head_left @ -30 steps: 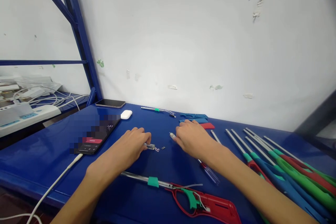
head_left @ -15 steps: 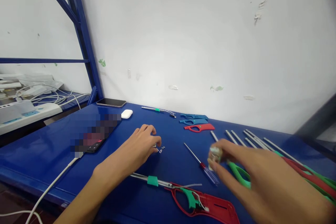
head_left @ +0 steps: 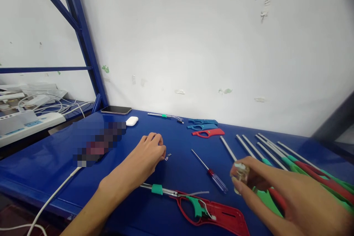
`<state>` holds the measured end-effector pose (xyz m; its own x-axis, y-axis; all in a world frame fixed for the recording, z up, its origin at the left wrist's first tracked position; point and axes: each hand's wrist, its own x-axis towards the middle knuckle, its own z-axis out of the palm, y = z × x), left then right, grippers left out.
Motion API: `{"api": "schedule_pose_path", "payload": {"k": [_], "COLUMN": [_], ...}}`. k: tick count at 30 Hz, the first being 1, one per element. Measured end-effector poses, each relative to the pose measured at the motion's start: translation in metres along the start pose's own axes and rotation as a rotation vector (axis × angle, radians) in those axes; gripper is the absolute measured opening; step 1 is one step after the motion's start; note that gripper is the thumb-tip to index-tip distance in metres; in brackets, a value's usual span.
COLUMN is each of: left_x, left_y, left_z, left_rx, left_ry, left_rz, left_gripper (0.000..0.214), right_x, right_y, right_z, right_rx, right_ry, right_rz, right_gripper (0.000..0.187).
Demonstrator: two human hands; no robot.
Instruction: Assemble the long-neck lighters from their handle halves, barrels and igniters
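Fingertips of the right hand point(head_left: 298, 202) were closed on a small clear part point(head_left: 241, 172), held just above the blue table point(head_left: 41, 158) beside the row of long lighters point(head_left: 304, 167). The left hand point(head_left: 146, 155) rested curled on the table, knuckles up, just beside some tiny metal pieces point(head_left: 167, 157); whether it gripped anything could not be told. A screwdriver point(head_left: 211, 173) lay between the hands, and an opened red lighter shell point(head_left: 224, 218) lay nearer the table's edge.
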<state>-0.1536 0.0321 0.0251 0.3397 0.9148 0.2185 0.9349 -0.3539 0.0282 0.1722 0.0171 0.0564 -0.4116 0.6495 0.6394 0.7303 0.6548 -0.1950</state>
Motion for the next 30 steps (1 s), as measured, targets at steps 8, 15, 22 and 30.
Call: {"api": "schedule_pose_path", "payload": {"k": [8,15,22,30], "left_x": [-0.012,-0.043,-0.038,-0.014], "left_y": [-0.017,-0.020,-0.014,0.000], "left_z": [-0.021,-0.025,-0.021,-0.031], "left_rx": [-0.139,-0.314,-0.342,-0.495], "left_ry": [-0.063,-0.174,-0.147,0.022], "left_rz": [-0.038,-0.151,-0.138,-0.082], "left_gripper": [0.016,0.018,0.024,0.014], "right_x": [0.003,-0.004,0.001,0.012], "right_y": [-0.009,-0.004,-0.009,-0.021], "right_z": [0.009,0.009,0.009,0.013], "right_rx": [-0.089,-0.111,-0.049,-0.055], "right_ry": [-0.137,-0.128,-0.192,-0.144], "right_rz": [-0.090,-0.086,-0.083,-0.123], "right_gripper": [0.021,0.022,0.022,0.027]}}
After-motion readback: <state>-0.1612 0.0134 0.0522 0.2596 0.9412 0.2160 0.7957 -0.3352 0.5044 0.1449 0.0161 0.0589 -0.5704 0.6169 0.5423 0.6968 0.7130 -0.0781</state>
